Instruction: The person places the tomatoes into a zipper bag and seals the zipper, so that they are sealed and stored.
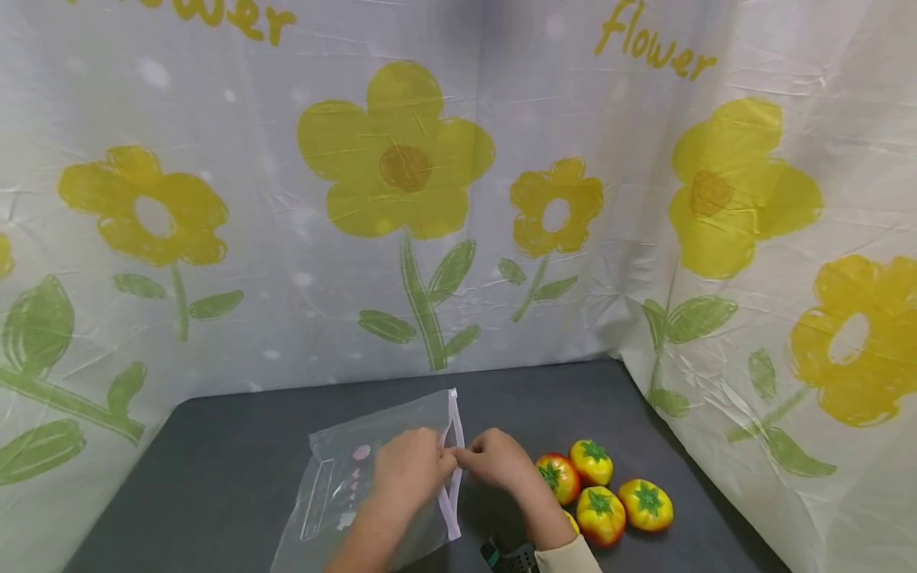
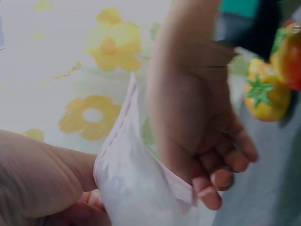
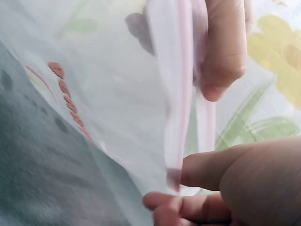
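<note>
A clear zip-top plastic bag [image 1: 325, 497] with a pale pink zip strip [image 1: 451, 517] lies spread toward the left, its mouth facing right. My left hand [image 1: 410, 464] holds one side of the mouth; in the left wrist view its thumb [image 2: 77, 165] lies along the rim. My right hand [image 1: 501, 461] meets it at the strip, and in the right wrist view its thumb [image 3: 202, 170] and fingers pinch the opposite edge. Between the two edges the mouth gapes apart. Printed pink marks show on the bag's face.
Several yellow-red, tomato-like fruits [image 1: 600, 516] with green star-shaped tops sit right of my right hand. A dark band with a teal part [image 1: 510, 557] is around the right wrist. The dark table [image 1: 236, 446] ends at a flower-printed curtain [image 1: 272, 334] behind and at the right.
</note>
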`<move>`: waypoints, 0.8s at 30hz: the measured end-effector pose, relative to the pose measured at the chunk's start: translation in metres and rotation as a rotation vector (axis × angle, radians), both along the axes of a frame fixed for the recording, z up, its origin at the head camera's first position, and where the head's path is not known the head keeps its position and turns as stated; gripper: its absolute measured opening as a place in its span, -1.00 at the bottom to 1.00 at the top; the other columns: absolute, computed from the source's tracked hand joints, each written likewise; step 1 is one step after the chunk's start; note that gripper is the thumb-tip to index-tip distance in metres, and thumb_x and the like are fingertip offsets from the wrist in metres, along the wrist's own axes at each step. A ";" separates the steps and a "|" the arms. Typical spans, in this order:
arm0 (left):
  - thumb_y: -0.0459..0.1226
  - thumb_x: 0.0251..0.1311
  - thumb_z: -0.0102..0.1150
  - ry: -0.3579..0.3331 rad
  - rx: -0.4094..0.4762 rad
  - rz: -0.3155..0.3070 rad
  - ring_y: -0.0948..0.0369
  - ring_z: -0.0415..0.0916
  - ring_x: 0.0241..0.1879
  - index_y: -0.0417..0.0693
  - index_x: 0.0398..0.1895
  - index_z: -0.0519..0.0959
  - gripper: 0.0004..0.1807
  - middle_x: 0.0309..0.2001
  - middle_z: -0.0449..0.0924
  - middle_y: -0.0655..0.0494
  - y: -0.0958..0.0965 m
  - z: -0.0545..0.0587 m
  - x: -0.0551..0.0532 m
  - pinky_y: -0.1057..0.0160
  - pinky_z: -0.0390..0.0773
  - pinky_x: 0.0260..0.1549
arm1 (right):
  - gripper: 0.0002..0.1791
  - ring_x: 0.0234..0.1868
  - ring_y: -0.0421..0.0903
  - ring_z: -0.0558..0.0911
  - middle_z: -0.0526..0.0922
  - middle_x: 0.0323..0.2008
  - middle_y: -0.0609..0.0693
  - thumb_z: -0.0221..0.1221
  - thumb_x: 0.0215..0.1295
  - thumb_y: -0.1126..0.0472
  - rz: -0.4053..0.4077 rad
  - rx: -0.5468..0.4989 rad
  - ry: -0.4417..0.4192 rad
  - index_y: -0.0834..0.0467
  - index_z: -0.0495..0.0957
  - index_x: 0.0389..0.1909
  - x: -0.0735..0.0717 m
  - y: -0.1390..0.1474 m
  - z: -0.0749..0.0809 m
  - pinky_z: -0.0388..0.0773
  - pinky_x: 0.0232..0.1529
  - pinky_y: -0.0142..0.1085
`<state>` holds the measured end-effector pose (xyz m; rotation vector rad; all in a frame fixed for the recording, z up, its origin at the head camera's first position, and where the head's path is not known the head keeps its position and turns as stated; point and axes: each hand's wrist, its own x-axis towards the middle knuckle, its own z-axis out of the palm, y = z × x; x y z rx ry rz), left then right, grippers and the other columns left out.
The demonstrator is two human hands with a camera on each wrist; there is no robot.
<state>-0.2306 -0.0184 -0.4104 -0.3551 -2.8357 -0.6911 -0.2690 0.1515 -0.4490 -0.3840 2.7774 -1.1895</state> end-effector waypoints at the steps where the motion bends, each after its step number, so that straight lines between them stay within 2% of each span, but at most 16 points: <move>1: -0.29 0.06 0.19 -0.011 0.005 -0.009 0.31 -0.05 -0.71 0.07 -0.82 0.14 -0.53 -0.75 0.01 0.29 -0.003 0.002 0.000 0.29 0.00 -0.72 | -0.45 -0.76 -0.23 0.22 0.30 -0.84 -0.21 0.23 0.35 -0.07 0.004 -0.031 -0.011 0.07 0.44 -0.82 0.000 -0.002 -0.001 0.11 -0.66 -0.33; 4: -0.21 0.15 0.30 -0.037 -0.016 -0.017 0.31 0.01 -0.71 0.07 -0.82 0.19 -0.47 -0.75 0.04 0.29 -0.010 0.006 0.000 0.28 0.05 -0.72 | -0.47 -0.77 -0.24 0.23 0.32 -0.85 -0.20 0.24 0.32 -0.03 0.008 -0.094 -0.032 0.08 0.44 -0.82 0.001 -0.008 -0.004 0.10 -0.66 -0.34; 8: -0.11 0.16 0.40 -0.092 -0.074 -0.009 0.27 0.13 -0.70 0.05 -0.80 0.27 -0.46 -0.73 0.13 0.25 -0.016 0.008 -0.002 0.24 0.17 -0.71 | -0.49 -0.77 -0.24 0.24 0.31 -0.86 -0.20 0.27 0.26 -0.02 -0.006 -0.123 -0.040 0.07 0.42 -0.83 0.002 -0.017 -0.008 0.10 -0.67 -0.34; 9: -0.14 0.15 0.39 -0.100 -0.085 -0.006 0.27 0.15 -0.70 0.04 -0.80 0.28 -0.48 -0.73 0.15 0.24 -0.018 0.008 -0.002 0.23 0.19 -0.71 | -0.49 -0.77 -0.24 0.25 0.31 -0.86 -0.20 0.29 0.25 -0.02 -0.013 -0.124 -0.043 0.07 0.42 -0.83 0.003 -0.018 -0.009 0.11 -0.67 -0.35; 11: -0.20 0.11 0.34 -0.088 -0.103 0.006 0.24 0.20 -0.68 0.04 -0.80 0.28 -0.53 -0.73 0.19 0.23 -0.020 0.009 -0.003 0.14 0.33 -0.67 | -0.51 -0.78 -0.25 0.28 0.30 -0.86 -0.22 0.30 0.21 -0.01 -0.023 -0.110 -0.039 0.04 0.42 -0.84 0.003 -0.022 -0.011 0.14 -0.68 -0.35; 13: -0.25 0.03 0.27 -0.060 -0.104 0.032 0.22 0.22 -0.67 0.04 -0.80 0.28 -0.60 -0.72 0.22 0.21 -0.023 0.010 -0.004 0.07 0.37 -0.66 | -0.55 -0.78 -0.25 0.29 0.29 -0.86 -0.23 0.29 0.16 0.02 -0.032 -0.099 -0.033 0.01 0.41 -0.85 0.004 -0.024 -0.013 0.15 -0.69 -0.36; 16: -0.25 -0.03 0.16 -0.016 -0.070 0.088 0.22 0.13 -0.66 0.06 -0.83 0.24 -0.64 -0.72 0.18 0.23 -0.029 0.013 -0.005 0.06 0.31 -0.67 | -0.57 -0.79 -0.25 0.30 0.29 -0.87 -0.24 0.27 0.11 0.07 -0.040 -0.078 -0.025 0.00 0.38 -0.87 0.004 -0.027 -0.015 0.15 -0.70 -0.36; 20: -0.21 0.09 0.09 -0.006 0.013 0.153 0.26 -0.05 -0.67 0.09 -0.85 0.17 -0.57 -0.75 0.04 0.28 -0.042 0.019 -0.005 0.22 0.03 -0.71 | -0.59 -0.80 -0.25 0.29 0.29 -0.88 -0.23 0.27 0.08 0.08 -0.054 -0.052 -0.015 0.01 0.39 -0.87 0.005 -0.029 -0.017 0.15 -0.70 -0.34; 24: -0.20 0.17 0.04 -0.020 0.074 0.194 0.27 -0.06 -0.70 0.09 -0.84 0.17 -0.56 -0.78 0.05 0.28 -0.056 0.026 -0.004 0.27 -0.04 -0.70 | -0.57 -0.80 -0.25 0.28 0.28 -0.89 -0.23 0.30 0.12 0.07 -0.062 -0.027 -0.008 0.03 0.42 -0.86 0.005 -0.030 -0.017 0.15 -0.69 -0.34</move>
